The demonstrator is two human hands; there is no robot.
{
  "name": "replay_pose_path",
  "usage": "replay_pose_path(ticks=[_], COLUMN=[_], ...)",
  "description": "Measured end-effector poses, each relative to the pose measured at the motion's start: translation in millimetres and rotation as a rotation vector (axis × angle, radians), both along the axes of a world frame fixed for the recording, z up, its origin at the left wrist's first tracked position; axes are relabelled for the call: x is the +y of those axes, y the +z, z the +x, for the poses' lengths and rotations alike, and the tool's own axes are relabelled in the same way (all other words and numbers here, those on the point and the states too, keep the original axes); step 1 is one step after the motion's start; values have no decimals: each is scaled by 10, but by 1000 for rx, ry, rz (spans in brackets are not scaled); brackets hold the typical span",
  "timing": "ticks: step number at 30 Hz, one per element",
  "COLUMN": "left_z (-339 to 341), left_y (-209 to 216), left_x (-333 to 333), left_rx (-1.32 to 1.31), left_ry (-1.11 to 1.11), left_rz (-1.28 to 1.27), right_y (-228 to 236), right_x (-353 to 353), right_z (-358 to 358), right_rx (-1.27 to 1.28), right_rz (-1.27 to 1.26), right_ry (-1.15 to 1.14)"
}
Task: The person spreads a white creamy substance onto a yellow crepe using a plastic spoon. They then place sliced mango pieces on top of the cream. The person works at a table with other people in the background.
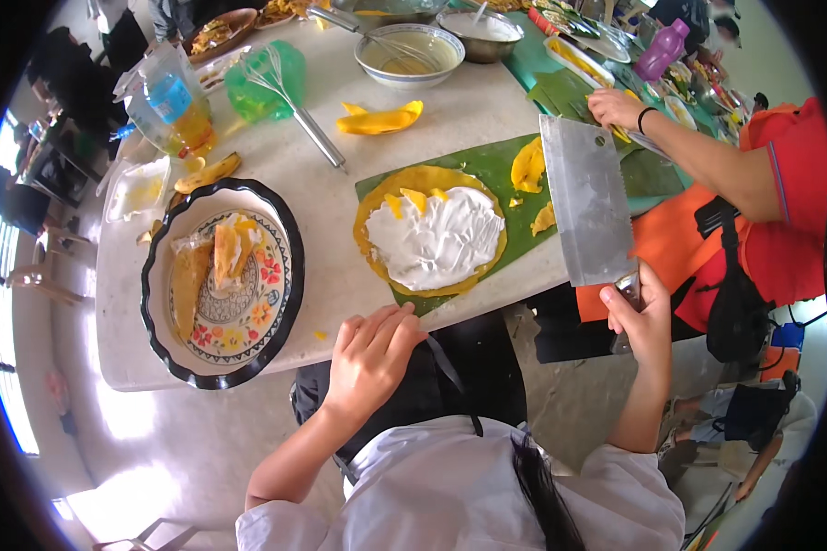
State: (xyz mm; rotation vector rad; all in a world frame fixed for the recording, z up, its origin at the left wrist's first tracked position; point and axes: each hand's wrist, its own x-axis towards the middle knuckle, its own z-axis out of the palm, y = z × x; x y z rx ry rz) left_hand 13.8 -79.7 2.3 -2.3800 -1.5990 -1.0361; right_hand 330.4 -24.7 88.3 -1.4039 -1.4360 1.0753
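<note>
My right hand grips the handle of a broad metal cleaver, its wide blade raised off the table's right side. My left hand rests at the table's near edge, fingers loosely bent and lying on it, next to the leaf's near corner. Ahead of it lies a round yellow crepe on a green banana leaf. White cream covers most of the crepe, and a few mango slices sit on the cream's far side. More mango pieces lie on the leaf, partly behind the blade.
At left stands a dark-rimmed floral dish holding rolled crepes. Farther back are a whisk, mango peel, a plastic pitcher and a bowl with another whisk. At right, a co-worker's arm reaches over the table.
</note>
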Motion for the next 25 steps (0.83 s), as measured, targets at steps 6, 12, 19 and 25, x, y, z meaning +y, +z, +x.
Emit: replay_pose_path(ticks=[6, 12, 19, 25], left_z=[22, -23, -8, -48], left_y=[-5, -9, 86, 104], left_x=[34, 73, 122, 159], left_rx=[-12, 2, -3, 5], left_ry=[18, -14, -19, -15], left_rz=[33, 4, -24, -38], right_y=[-10, 44, 94, 154], right_x=[62, 140, 200, 253], right_z=[-82, -118, -23, 57], right_rx=[29, 53, 4, -35], right_rz=[-2, 26, 65, 69], right_ry=[25, 35, 8, -20])
